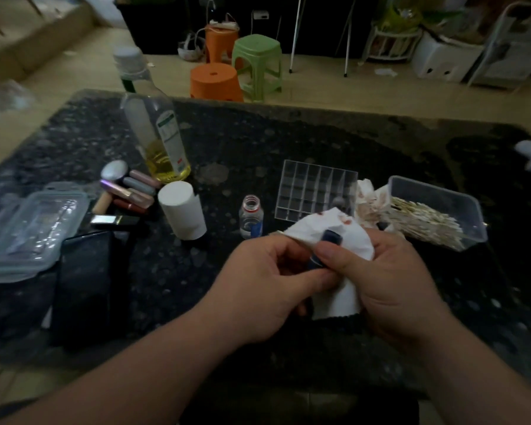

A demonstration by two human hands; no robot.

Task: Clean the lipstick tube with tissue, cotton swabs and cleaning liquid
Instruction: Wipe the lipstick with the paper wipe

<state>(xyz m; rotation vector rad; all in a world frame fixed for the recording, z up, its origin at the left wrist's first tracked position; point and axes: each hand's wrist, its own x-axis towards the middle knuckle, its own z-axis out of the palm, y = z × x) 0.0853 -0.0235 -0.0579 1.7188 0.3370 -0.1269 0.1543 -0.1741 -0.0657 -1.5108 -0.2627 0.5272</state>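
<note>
Dark stone table (258, 142): L hand (267, 283) grips lipstick tube (331, 237), R hand (390, 280) pinches stained tissue (359, 243) round it.

Both bare forearms stretched up from the lower edge and angled toward each other, the wrists fairly straight. The left grip (267, 280) was curled with its back turned up, the thumb reaching to the right and pinching the lower end of the lipstick tube (332, 237). The right grip (393, 280) was curled round the tissue (356, 243) wrapped on that tube, its thumb pressed across the front. The two thumbs lay just beside each other.
</note>
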